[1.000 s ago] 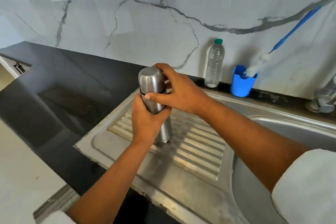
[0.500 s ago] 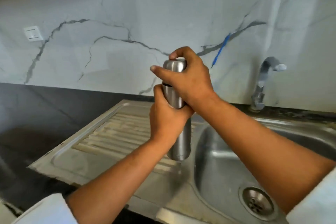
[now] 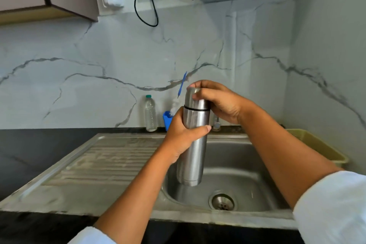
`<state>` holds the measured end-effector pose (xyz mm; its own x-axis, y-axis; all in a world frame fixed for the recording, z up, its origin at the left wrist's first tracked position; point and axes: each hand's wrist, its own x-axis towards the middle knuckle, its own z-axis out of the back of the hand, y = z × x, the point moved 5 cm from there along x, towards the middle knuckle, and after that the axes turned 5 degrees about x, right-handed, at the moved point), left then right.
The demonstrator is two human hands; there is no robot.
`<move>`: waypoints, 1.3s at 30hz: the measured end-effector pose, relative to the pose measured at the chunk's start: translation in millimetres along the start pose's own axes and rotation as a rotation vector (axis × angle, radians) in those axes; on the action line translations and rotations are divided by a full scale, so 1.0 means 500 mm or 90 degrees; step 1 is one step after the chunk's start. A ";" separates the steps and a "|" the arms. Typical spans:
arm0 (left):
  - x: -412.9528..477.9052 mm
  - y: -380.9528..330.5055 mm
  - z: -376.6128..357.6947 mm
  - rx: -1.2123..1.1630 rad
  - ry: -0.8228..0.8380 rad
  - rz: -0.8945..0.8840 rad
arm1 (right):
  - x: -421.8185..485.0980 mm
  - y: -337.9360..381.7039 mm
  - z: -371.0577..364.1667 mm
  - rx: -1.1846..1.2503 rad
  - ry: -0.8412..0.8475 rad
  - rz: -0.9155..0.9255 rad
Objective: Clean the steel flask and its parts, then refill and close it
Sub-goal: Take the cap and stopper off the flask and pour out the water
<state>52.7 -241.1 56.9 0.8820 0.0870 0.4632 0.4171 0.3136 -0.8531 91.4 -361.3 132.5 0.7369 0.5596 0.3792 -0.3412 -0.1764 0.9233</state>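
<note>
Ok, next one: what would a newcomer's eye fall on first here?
The steel flask, held near upright above the sink basin at centre: the left hand grips its body and the right hand curls over its cap. Behind it, a clear plastic bottle and a blue cup stand on the dark counter against the marble wall.

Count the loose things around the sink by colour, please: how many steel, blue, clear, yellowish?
Steel: 1, the flask
Blue: 2, the cup and the brush standing in it
Clear: 1, the plastic bottle
Yellowish: 1, the tray
Total: 5
</note>
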 end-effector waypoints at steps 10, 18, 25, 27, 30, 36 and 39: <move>0.022 0.075 -0.030 0.081 -0.056 0.007 | -0.026 -0.018 0.020 -0.178 -0.093 0.032; 0.026 0.158 -0.057 -0.024 -0.003 0.065 | -0.016 -0.133 0.045 -0.181 -0.297 -0.029; 0.031 0.196 -0.051 -0.155 -0.004 0.079 | -0.025 -0.271 0.042 0.080 -0.082 -0.100; 0.034 0.204 -0.039 -0.227 -0.035 0.106 | -0.043 -0.304 0.040 0.035 0.005 -0.168; 0.040 0.218 -0.023 -0.328 -0.068 0.146 | -0.068 -0.335 0.032 -0.051 0.047 -0.209; 0.047 0.210 -0.021 -0.364 -0.022 0.133 | -0.065 -0.345 0.020 -0.122 -0.053 -0.103; 0.065 0.206 -0.001 -0.397 -0.004 0.107 | -0.065 -0.361 0.034 -0.163 -0.078 -0.080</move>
<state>124.2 -206.4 -15.8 0.9460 0.0932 0.3104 0.3238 -0.3132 -0.8928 139.1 -361.4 -45.3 0.8423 0.4590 0.2826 -0.3679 0.1065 0.9237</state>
